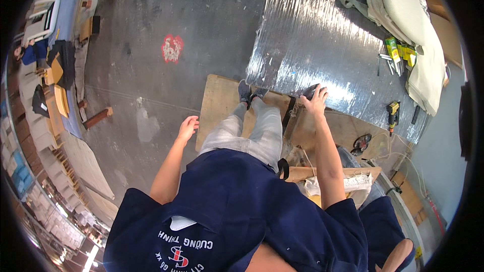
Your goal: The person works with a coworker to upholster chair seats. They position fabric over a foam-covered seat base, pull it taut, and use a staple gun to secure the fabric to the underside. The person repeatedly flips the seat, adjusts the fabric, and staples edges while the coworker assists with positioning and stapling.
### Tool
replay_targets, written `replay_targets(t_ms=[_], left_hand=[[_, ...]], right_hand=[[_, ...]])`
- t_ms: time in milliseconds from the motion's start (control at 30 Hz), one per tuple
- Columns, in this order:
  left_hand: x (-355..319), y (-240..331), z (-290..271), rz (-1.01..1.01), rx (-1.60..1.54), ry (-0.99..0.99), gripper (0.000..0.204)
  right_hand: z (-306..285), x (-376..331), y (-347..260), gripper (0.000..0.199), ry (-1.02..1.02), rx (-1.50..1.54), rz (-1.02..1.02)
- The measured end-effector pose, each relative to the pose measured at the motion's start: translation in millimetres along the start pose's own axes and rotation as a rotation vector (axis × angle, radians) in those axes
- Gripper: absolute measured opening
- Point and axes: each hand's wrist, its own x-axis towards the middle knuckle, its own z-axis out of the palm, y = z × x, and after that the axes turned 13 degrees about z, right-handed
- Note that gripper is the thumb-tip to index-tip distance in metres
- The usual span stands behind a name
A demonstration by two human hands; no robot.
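My right hand [316, 102] rests at the near edge of a table wrapped in shiny plastic film [312, 35]. Its thumb and fingers curl around a small dark block-like piece [309, 91], whose exact kind I cannot make out. Out to my left side hangs my left hand [189, 127] over the floor, its fingers slightly bent and apart, with nothing in them.
Toward the table's right lie a yellow-black power tool [392, 113], green-yellow packets [396, 49] and a pale cloth pile [421, 53]. A cardboard sheet [214, 103] lies underfoot. Furniture parts [58, 103] line the far left; another person's dark sleeve [385, 231] shows lower right.
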Motion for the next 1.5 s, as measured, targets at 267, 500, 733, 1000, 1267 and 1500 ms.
replay_targets(t_ms=[267,500,733,1000,1267,1500], left_hand=[[-27,-96,11,-0.236,0.031,-0.088,0.037],[-1,-51,19,0.022,-0.055,-0.155,0.036],[-2,9,0,0.094,-0.076,-0.036,0.036],[-17,-61,-6,-0.029,-0.029,-0.089,0.038],[-34,-79,-11,-0.107,-0.016,-0.029,0.036],[-18,-66,-16,-0.002,-0.062,-0.009,0.036]], right_hand=[[11,10,13,0.129,-0.012,-0.036,-0.057],[7,24,15,0.127,-0.04,-0.09,-0.064],[10,17,15,0.128,-0.021,-0.113,-0.059],[9,8,13,0.128,0.022,-0.101,-0.054],[12,19,15,0.126,0.0,-0.092,-0.076],[14,31,22,0.129,-0.024,-0.031,-0.113]])
